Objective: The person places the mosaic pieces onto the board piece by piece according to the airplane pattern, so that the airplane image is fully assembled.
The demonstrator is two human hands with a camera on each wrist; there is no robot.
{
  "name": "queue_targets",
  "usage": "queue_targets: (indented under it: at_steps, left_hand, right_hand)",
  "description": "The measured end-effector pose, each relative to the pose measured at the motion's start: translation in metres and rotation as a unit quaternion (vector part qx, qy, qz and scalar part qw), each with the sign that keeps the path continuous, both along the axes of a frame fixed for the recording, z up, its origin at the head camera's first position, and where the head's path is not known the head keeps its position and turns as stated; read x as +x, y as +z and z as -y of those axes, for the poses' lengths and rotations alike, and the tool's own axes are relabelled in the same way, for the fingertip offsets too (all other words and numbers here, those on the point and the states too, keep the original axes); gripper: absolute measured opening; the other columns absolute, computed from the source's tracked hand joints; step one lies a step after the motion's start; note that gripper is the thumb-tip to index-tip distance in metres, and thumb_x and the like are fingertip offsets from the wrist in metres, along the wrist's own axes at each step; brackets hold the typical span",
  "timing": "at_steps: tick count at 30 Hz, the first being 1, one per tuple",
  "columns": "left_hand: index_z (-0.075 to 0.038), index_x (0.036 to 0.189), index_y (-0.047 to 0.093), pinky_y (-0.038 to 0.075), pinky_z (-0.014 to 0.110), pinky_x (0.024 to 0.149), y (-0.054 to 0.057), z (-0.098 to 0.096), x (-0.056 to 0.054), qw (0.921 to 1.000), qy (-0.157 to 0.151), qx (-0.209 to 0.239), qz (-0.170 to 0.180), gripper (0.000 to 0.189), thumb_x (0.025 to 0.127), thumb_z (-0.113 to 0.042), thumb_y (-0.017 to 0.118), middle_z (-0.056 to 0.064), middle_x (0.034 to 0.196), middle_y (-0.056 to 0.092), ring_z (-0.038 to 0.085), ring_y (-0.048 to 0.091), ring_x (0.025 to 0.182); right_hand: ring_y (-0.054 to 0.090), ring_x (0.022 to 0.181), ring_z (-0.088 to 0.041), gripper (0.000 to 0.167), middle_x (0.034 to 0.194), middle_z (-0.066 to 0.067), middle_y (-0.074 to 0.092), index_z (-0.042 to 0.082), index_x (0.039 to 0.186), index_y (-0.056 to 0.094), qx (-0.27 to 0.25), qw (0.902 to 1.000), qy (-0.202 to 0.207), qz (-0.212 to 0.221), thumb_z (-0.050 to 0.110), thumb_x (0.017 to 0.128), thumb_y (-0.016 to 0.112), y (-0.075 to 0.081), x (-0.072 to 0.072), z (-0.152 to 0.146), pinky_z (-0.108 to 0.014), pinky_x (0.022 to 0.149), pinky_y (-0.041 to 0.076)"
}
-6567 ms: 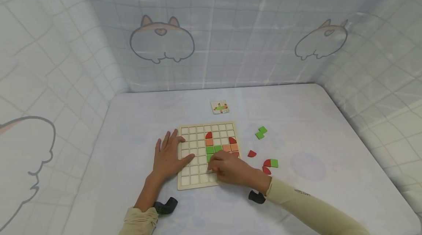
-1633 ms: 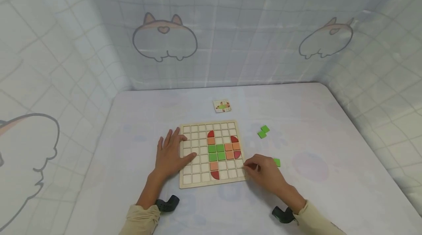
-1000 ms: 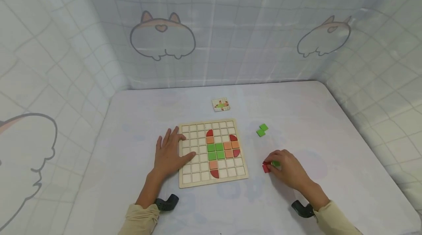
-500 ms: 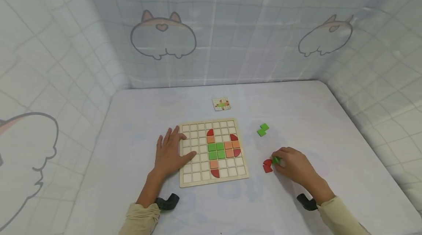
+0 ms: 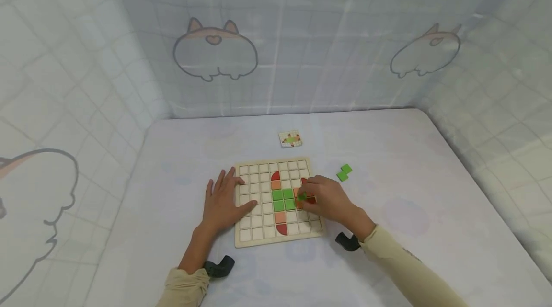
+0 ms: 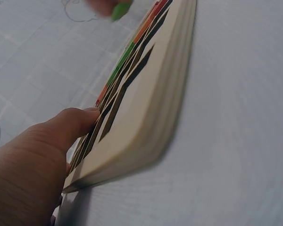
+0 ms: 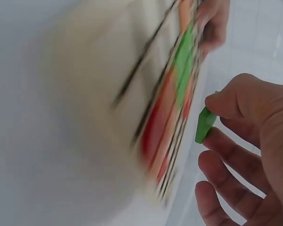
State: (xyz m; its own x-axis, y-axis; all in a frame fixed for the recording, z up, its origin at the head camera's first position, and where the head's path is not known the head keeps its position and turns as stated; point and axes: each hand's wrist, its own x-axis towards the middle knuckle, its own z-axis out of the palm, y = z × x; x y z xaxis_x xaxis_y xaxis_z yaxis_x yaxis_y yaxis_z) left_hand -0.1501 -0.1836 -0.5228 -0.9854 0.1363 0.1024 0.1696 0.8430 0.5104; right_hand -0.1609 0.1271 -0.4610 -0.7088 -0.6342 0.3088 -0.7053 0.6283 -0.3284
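Observation:
A wooden grid board (image 5: 252, 238) lies on the table with red, orange and green pieces set in its cells. My left hand (image 5: 222, 203) rests spread on the board's left edge, with the thumb over the cells. Between thumb and index finger, my right hand (image 5: 327, 198) pinches a green square tile (image 7: 205, 125). It hovers above the right half of the board, hiding several pieces there. In the right wrist view the tile hangs apart from the board, and the other fingers curl loosely.
Two loose green tiles (image 5: 344, 172) touch at their corners to the board's right. Behind the board lies a small pattern card (image 5: 291, 139). Black wrist mounts (image 5: 219, 267) show at both wrists. A printed fabric wall (image 5: 276, 86) stands beyond the table's back edge.
My right hand picked up the green tile from the right side and carried it left over the board. The loose red pieces there are now hidden behind my arm. My left hand stayed put.

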Motion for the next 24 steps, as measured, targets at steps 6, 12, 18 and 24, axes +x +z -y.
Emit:
queue_targets:
  at_steps: [6, 12, 18, 24]
  left_hand:
    - [-0.017, 0.117, 0.053, 0.0, 0.057, 0.114, 0.001, 0.0, 0.001, 1.0, -0.003, 0.003, -0.005, 0.063, 0.079, -0.064, 0.069, 0.012, 0.161, 0.021, 0.032, 0.008, 0.148]
    - [-0.017, 0.117, 0.053, 0.0, 0.057, 0.114, 0.0, 0.002, 0.001, 0.9999, -0.011, -0.004, -0.007, 0.064, 0.079, -0.067, 0.067, 0.012, 0.161, 0.021, 0.032, 0.008, 0.148]
    - [-0.019, 0.116, 0.053, 0.001, 0.058, 0.114, -0.002, 0.002, 0.0, 0.9998, -0.009, -0.011, -0.011, 0.062, 0.079, -0.067, 0.068, 0.011, 0.161, 0.022, 0.032, 0.009, 0.148]
    - [-0.018, 0.116, 0.053, 0.002, 0.058, 0.114, -0.002, 0.002, 0.0, 0.9998, -0.01, -0.006, -0.017, 0.064, 0.078, -0.067, 0.068, 0.012, 0.16, 0.022, 0.033, 0.01, 0.148]
  right_hand:
    - [0.06, 0.082, -0.007, 0.013, 0.089, 0.009, 0.067, 0.017, 0.09, 0.076, -0.006, 0.9988, 0.047, -0.005, 0.012, 0.078, 0.077, -0.004, -0.014, 0.049, -0.024, 0.072, 0.05]
    - [0.058, 0.081, -0.008, 0.016, 0.091, 0.01, 0.068, 0.02, 0.093, 0.075, 0.049, 0.9972, 0.049, 0.03, 0.012, 0.079, 0.075, -0.01, -0.021, 0.077, -0.024, 0.072, 0.049]
    - [0.059, 0.081, -0.004, 0.009, 0.091, 0.012, 0.068, 0.021, 0.092, 0.076, 0.076, 0.9939, 0.05, 0.063, 0.016, 0.084, 0.076, -0.014, -0.024, 0.085, -0.023, 0.072, 0.049]
    - [0.06, 0.081, -0.004, 0.008, 0.088, 0.013, 0.067, 0.022, 0.094, 0.077, 0.095, 0.9924, 0.042, 0.065, 0.019, 0.086, 0.077, -0.012, -0.025, 0.08, -0.021, 0.07, 0.049]
